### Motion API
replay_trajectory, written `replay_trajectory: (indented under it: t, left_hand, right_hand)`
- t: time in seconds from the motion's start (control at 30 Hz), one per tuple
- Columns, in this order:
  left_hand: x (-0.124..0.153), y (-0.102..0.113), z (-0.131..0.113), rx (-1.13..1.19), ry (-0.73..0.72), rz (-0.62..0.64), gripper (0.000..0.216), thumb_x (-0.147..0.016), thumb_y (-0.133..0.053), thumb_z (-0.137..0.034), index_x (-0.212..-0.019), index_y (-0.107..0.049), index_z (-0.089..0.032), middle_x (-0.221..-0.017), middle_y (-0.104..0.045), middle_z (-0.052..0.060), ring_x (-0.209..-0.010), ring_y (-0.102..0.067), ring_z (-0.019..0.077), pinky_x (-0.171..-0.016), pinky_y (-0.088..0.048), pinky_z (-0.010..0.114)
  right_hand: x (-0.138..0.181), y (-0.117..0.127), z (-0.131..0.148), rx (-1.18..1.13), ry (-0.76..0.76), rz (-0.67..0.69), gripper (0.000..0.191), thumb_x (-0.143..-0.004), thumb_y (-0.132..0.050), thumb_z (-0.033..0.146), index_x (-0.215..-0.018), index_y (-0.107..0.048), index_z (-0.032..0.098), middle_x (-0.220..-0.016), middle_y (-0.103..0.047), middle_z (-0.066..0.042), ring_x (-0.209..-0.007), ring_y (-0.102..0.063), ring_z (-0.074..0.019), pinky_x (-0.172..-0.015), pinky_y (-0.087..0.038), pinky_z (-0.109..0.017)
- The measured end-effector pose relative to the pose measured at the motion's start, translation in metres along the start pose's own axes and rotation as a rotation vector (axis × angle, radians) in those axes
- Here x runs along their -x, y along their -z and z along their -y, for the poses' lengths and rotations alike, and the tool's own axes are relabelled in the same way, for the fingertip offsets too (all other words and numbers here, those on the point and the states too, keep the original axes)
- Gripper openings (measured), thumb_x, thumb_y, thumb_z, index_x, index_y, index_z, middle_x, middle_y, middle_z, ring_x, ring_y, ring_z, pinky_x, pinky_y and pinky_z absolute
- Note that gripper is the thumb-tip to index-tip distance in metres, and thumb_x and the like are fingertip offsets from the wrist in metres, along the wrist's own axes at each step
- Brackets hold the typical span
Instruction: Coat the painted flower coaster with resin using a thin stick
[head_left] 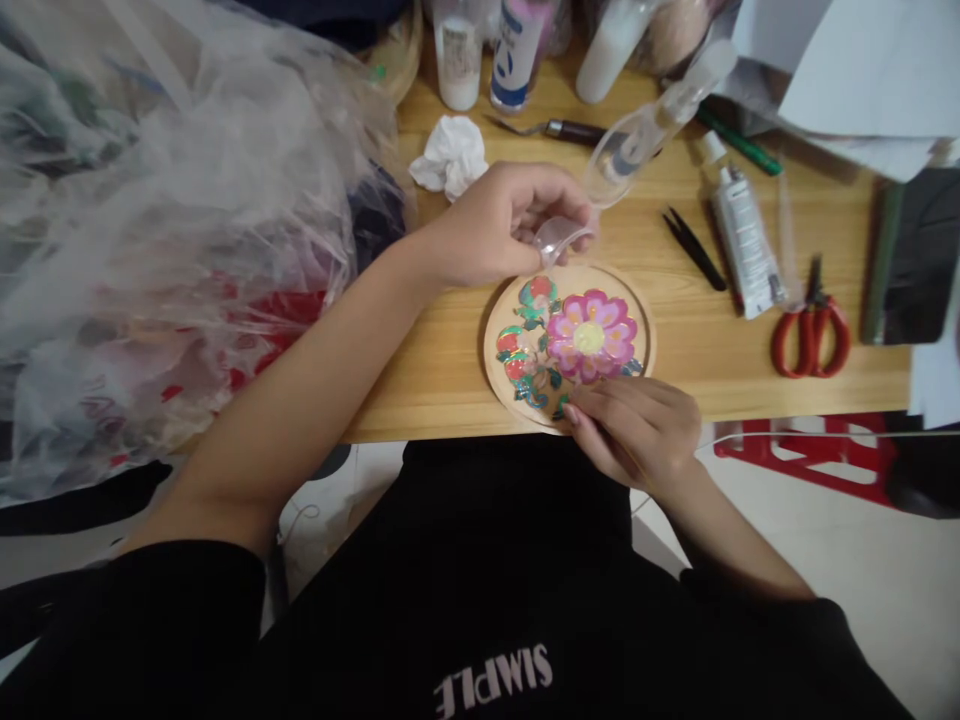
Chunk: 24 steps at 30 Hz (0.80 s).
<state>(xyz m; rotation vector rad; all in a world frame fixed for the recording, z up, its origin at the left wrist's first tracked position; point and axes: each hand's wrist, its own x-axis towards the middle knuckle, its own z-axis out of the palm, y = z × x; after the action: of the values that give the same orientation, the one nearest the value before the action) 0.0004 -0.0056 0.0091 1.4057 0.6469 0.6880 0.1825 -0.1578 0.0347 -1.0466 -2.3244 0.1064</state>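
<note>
A round wooden disc (642, 318) lies on the wooden table near its front edge, painted with a large pink flower (591, 336) and small green and red shapes. My left hand (501, 222) hovers just above the disc's far rim, fingers pinched on a small clear plastic piece (561, 238). My right hand (637, 428) rests at the disc's near edge, fingers curled together and touching its rim; what they hold, if anything, is hidden.
Behind the disc lie a clear spray bottle (646, 128), a crumpled tissue (452, 156), black tweezers (694, 250), a glue tube (744, 236), red scissors (811, 328) and a palette knife (555, 128). A big crumpled plastic bag (172, 230) fills the left. Bottles stand at the back.
</note>
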Motion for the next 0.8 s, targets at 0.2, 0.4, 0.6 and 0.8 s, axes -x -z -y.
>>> replay_trajectory:
  t: [0.2,0.4,0.6,0.8]
  left_hand:
    - [-0.0001,0.0019,-0.0006,-0.087,0.020,0.028,0.029,-0.070,-0.066,-0.012,-0.098,-0.066,-0.014,-0.089,-0.068,-0.010,-0.098,-0.071,0.0163,-0.088,-0.051,0.035]
    - [-0.0005,0.0011,-0.0017,-0.071,0.010,0.024,0.030,-0.069,-0.067,-0.015,-0.099,-0.065,-0.014,-0.089,-0.068,-0.011,-0.100,-0.071,0.0170,-0.090,-0.050,0.037]
    - [-0.0001,-0.0014,-0.0076,-0.045,0.088,-0.003,0.032,-0.070,-0.058,0.003,-0.098,-0.067,-0.010,-0.085,-0.067,-0.010,-0.110,-0.067,0.0197,-0.091,-0.049,0.037]
    - [0.0008,-0.0026,-0.0094,-0.011,0.064,-0.014,0.032,-0.066,-0.059,0.007,-0.092,-0.067,-0.011,-0.083,-0.068,-0.010,-0.100,-0.071,0.0165,-0.092,-0.051,0.035]
  right_hand:
    - [-0.0039,0.0016,-0.0008,0.012,0.025,0.016,0.010,-0.086,-0.060,0.016,-0.077,-0.063,0.019,-0.060,-0.067,0.001,-0.052,-0.060,-0.0105,-0.048,-0.046,-0.022]
    - [-0.0058,0.0021,-0.0009,0.041,0.046,0.031,0.013,-0.086,-0.059,0.015,-0.074,-0.063,0.018,-0.059,-0.066,0.000,-0.053,-0.059,-0.0103,-0.049,-0.047,-0.022]
    - [-0.0033,0.0021,-0.0016,0.031,0.035,0.026,0.012,-0.086,-0.059,0.017,-0.075,-0.064,0.018,-0.060,-0.066,0.001,-0.052,-0.058,-0.0103,-0.048,-0.046,-0.022]
    - [-0.0010,0.0020,-0.0020,-0.011,0.022,0.019,0.004,-0.082,-0.064,0.013,-0.080,-0.064,0.016,-0.061,-0.067,-0.001,-0.053,-0.059,-0.0116,-0.047,-0.045,-0.024]
